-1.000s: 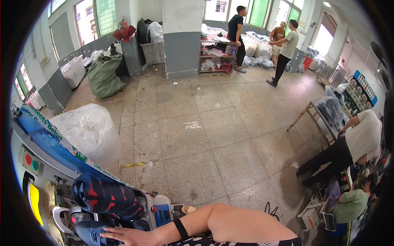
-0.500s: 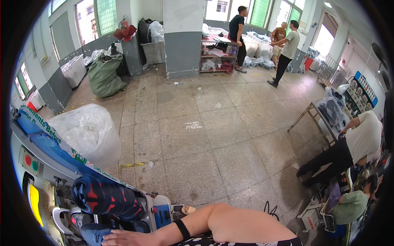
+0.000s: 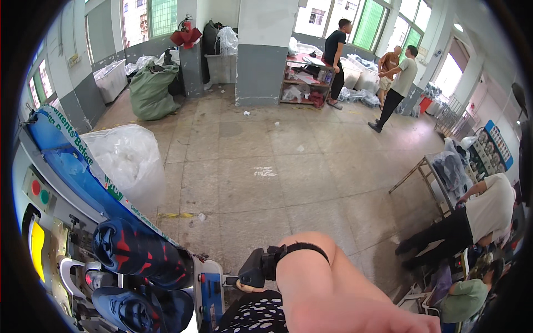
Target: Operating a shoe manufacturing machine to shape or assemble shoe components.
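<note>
My right arm is folded, its elbow raised, a black strap [image 3: 305, 247] round the forearm with a dark box-like device [image 3: 258, 268] on it. My right hand [image 3: 383, 317] is at the lower edge, blurred and partly cut off, so its fingers are unclear. A blue shoe [image 3: 125, 309] sits on the machine at lower left, well apart from that hand. Beside it, a dark blue padded roll with red patches [image 3: 147, 252] lies across the machine's front. My left hand does not show.
The machine has a blue panel [image 3: 61, 147], a control plate with red and green buttons [image 3: 39, 191] and a yellow part [image 3: 37, 252]. Beyond it stands a large clear bag [image 3: 125, 161]. At right, a person in white [image 3: 488, 208] bends near a metal-legged table [image 3: 425, 166]; others stand farther back.
My right hand has left the blue shoe and swung to the lower right, the elbow folding. The device on the strap now shows. The view has shifted slightly.
</note>
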{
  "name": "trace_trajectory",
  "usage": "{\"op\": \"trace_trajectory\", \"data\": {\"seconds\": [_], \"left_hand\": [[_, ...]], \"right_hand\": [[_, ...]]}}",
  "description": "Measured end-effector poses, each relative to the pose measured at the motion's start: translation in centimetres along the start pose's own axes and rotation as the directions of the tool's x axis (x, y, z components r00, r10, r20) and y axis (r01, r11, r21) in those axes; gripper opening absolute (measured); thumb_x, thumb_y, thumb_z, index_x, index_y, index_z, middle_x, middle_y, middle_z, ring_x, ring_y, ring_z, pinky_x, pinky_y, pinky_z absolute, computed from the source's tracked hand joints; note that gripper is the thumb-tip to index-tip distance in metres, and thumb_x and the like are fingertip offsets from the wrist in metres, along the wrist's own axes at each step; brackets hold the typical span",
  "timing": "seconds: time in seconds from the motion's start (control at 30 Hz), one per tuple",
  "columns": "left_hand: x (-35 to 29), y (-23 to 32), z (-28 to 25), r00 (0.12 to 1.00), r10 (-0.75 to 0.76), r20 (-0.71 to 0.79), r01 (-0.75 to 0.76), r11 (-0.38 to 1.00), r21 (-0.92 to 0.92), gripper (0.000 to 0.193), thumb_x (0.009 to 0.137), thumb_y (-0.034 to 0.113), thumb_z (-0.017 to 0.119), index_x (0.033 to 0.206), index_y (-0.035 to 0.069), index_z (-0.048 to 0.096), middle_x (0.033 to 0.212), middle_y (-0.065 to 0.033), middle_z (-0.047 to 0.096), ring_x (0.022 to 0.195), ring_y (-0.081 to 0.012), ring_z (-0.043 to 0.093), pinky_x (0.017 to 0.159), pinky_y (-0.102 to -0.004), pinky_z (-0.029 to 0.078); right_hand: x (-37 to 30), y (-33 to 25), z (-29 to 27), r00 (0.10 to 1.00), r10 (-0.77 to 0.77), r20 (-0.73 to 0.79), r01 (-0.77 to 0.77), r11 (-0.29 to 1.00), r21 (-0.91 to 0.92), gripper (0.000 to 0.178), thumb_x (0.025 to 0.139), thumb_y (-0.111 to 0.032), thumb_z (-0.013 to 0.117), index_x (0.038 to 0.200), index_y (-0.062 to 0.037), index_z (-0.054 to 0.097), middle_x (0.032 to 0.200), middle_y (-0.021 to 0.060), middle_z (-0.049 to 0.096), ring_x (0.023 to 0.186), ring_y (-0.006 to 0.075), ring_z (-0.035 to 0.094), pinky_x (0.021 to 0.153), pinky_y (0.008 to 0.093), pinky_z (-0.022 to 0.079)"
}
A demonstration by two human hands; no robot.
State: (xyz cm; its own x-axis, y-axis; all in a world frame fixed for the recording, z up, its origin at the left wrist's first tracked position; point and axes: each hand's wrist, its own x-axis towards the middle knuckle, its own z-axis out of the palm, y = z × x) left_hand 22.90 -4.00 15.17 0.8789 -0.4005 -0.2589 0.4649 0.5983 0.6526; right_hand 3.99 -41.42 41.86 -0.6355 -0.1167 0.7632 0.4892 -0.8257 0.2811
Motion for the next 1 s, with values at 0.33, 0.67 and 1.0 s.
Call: {"op": "trace_trajectory", "data": {"seconds": [0.33,0.67,1.0], "left_hand": [[-0.1,-1.3,2.7,0.996,0.044,-0.076,-0.038,0.996,0.084,0.048,0.099,0.033,0.053,0.136,0.003,0.051,0.135,-0.0124,0.058,0.123,-0.0265,0.053,0.105,-0.0423,0.042],[0.8,-2.5,4.8,0.996,0.089,0.000,-0.089,0.993,0.076,0.050,0.096,0.028,0.055,0.140,0.005,0.045,0.141,-0.0178,0.050,0.127,-0.0354,0.050,0.109,-0.0527,0.038],[0.0,-3.4,2.8,0.995,0.095,0.004,-0.095,0.995,-0.022,0.050,0.096,0.022,0.063,0.140,0.007,0.042,0.139,-0.0126,0.052,0.126,-0.0290,0.052,0.105,-0.0484,0.044]], "right_hand": [[-0.6,-0.8,-0.3,0.993,-0.111,0.048,0.109,0.994,0.030,0.017,0.091,-0.014,0.062,0.108,-0.0096,0.063,0.108,0.0006,0.060,0.100,0.0181,0.055,0.083,0.0351,0.045],[-1.9,-1.3,-0.9,0.975,-0.223,0.001,0.220,0.965,0.145,0.018,0.084,-0.013,0.069,0.101,-0.0100,0.062,0.103,0.0001,0.059,0.096,0.0174,0.055,0.082,0.0347,0.045],[-16.6,-7.7,0.9,0.233,0.220,0.947,-0.728,0.685,0.019,0.022,0.075,-0.011,0.076,0.094,-0.0088,0.065,0.103,0.0085,0.062,0.092,0.0270,0.062,0.078,0.0376,0.053]]}}
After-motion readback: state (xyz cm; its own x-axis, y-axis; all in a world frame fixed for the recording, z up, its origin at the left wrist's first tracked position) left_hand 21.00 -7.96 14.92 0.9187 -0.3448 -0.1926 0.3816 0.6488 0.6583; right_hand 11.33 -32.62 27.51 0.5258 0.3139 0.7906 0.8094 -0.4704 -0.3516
